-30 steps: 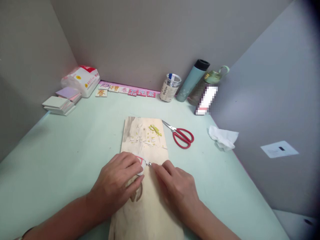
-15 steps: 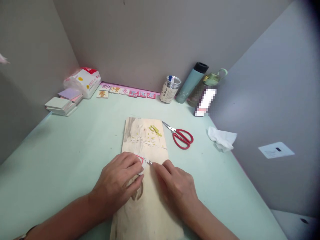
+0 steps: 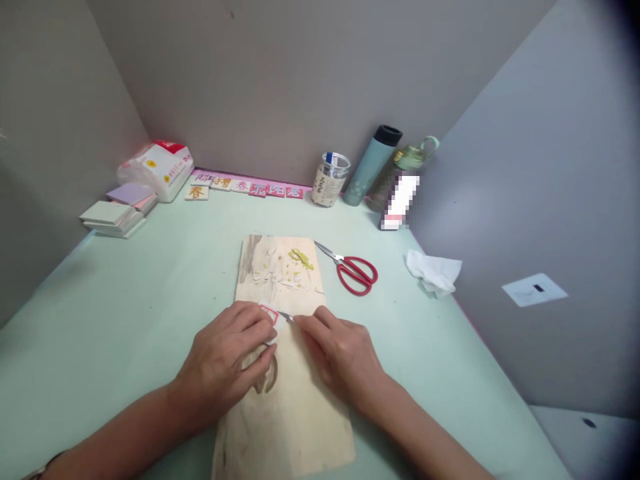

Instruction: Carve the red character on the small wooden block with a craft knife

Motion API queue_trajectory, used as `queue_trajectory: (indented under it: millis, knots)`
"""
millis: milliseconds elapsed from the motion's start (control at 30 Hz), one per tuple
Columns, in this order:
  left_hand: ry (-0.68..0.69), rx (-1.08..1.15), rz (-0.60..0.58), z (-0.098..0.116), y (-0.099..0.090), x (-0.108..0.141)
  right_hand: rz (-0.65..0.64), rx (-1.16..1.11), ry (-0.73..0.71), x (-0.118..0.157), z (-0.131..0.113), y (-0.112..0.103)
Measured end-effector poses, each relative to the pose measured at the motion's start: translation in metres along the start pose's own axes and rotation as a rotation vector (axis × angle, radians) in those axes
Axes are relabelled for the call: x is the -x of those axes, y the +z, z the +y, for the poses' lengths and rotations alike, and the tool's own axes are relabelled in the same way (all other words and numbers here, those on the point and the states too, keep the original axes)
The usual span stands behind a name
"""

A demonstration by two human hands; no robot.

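My left hand [image 3: 235, 353] is closed on a small white block [image 3: 271, 315] with a red outline on its top. Its fingers press the block against a pale wooden board [image 3: 300, 427]; they hide most of it. My right hand [image 3: 340, 347] pinches a small carving knife [image 3: 289, 317] whose thin blade points up and left at the block's right edge. Whether the blade touches the block I cannot tell. The knife's handle is hidden in the hand. Yellow-green shavings [image 3: 301, 259] and pale crumbs lie on the board's far end.
Red-handled scissors [image 3: 357, 273] lie right of the board, near a crumpled tissue [image 3: 435, 272]. Behind stand a jar [image 3: 330, 180], a blue-green flask [image 3: 373, 167], a green bottle [image 3: 411, 157] and a phone [image 3: 400, 203]. Lettered tiles [image 3: 241, 186], stacked blocks [image 3: 107, 213] and a tissue pack [image 3: 163, 170] sit back left.
The view has swung slightly to the right. The knife blade, earlier low by white scraps at the block's edge, now shows longer and lies nearer the block's upper corner.
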State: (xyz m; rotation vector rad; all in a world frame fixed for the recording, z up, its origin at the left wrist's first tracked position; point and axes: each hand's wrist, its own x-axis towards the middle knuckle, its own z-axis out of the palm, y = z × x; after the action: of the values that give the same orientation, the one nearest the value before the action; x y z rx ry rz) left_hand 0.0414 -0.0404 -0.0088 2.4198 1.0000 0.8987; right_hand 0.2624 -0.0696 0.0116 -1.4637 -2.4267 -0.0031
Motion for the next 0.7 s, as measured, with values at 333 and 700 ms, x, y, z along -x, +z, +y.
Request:
queue_trajectory:
  millis: [333, 700]
  knots:
    - [-0.019, 0.048, -0.013, -0.009, -0.004, -0.005, -0.004, -0.077, -0.075, 0.008, 0.009, -0.006]
    - [-0.056, 0.096, -0.053, -0.012, -0.004, -0.006, -0.013, -0.119, -0.055, 0.014, 0.012, -0.007]
